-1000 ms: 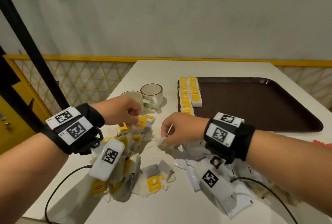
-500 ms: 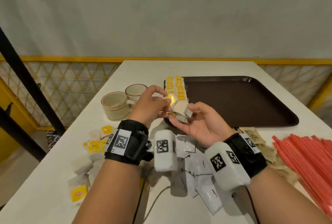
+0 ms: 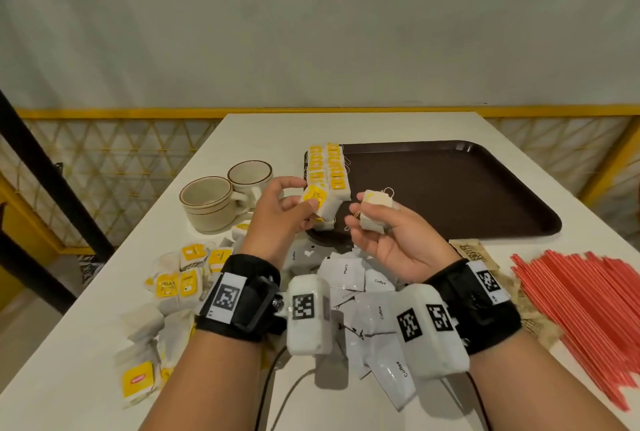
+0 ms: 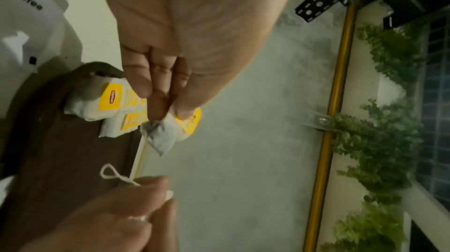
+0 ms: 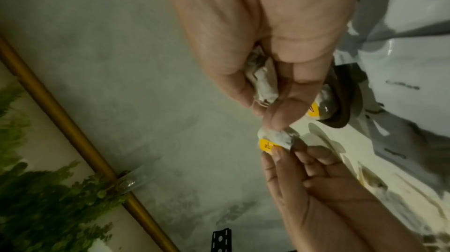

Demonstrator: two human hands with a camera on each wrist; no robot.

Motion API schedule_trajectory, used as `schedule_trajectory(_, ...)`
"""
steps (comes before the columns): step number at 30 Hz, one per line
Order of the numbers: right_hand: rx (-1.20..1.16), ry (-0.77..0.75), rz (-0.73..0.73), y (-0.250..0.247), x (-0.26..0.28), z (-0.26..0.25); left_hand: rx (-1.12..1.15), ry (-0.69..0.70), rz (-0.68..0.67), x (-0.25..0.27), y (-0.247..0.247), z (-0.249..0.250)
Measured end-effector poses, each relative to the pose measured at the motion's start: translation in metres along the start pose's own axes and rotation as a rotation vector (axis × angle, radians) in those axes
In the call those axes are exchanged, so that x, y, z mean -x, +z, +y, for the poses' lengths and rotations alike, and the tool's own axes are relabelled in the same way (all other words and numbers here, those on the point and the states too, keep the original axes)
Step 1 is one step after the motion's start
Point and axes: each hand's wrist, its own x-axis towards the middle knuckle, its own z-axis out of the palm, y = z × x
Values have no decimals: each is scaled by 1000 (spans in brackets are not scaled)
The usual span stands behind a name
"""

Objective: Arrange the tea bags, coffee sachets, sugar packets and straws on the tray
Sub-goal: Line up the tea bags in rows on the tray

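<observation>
Both hands pinch soft, crumpled paper tea bags.

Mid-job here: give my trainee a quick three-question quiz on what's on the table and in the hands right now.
1. True or false: the right hand is empty.
2. Which items already lie on the brown tray? A) straws B) tea bags C) coffee sachets
3. Fill in: the red straws lie on the table to the ____ of the white coffee sachets.

Key:
1. False. It holds a tea bag, while the left hand has its grip on another tea bag.
2. B. Rows of tea bags sit at the tray's left end.
3. Right.
</observation>
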Motion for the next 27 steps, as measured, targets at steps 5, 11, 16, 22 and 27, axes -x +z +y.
schedule_trajectory(5, 26, 49, -30, -4, 0, 1, -246, 48, -141, 3, 6, -3)
schedule_trajectory(11, 107, 22, -12, -5, -3, 7, -327, -102, -158, 7, 16, -4)
schedule_trajectory(16, 162, -106, -58, -4, -5, 7, -327, -109, -168, 10, 17, -4)
schedule_trajectory(22, 320, -230, -53, -4, -4, 10, -297, -112, -141, 7, 14, -5)
schedule_trajectory(27, 572, -326, -35, -4, -3, 17, -210, -168, -154, 5, 12, -7)
